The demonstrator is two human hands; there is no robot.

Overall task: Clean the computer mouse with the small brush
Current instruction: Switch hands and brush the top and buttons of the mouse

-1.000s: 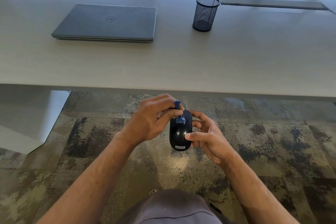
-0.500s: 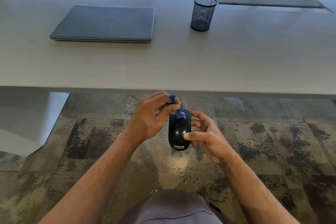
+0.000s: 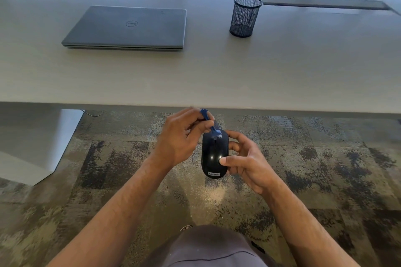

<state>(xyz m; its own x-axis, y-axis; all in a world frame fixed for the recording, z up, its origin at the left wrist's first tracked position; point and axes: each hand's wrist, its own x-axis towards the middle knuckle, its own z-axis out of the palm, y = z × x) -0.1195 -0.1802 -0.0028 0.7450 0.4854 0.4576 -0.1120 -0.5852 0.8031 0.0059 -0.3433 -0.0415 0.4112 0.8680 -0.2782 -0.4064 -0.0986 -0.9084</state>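
Brushing looks to be under way and not finished, though how much of the job is done cannot be read from this view: no dust or dirt is visible on the shell either way. The computer mouse is not on the worktop; it is held in the air over the carpeted floor, just in front of the worktop's near edge and a little right of its middle. The right hand cradles it from the right side, thumb pressed on the top near the tail end and the other fingers curled around its far right flank. The left hand has its fingers pinched closed on the small brush, a blue one, whose bristle head touches the front of the mouse at the button end. The mouse's long axis runs away from the person toward the worktop edge, button end farthest, logo end nearest, top face up toward the camera. The brush handle slants up and to the left from the bristles. I judge that the sides, the tail end and the underside probably remain to be brushed.
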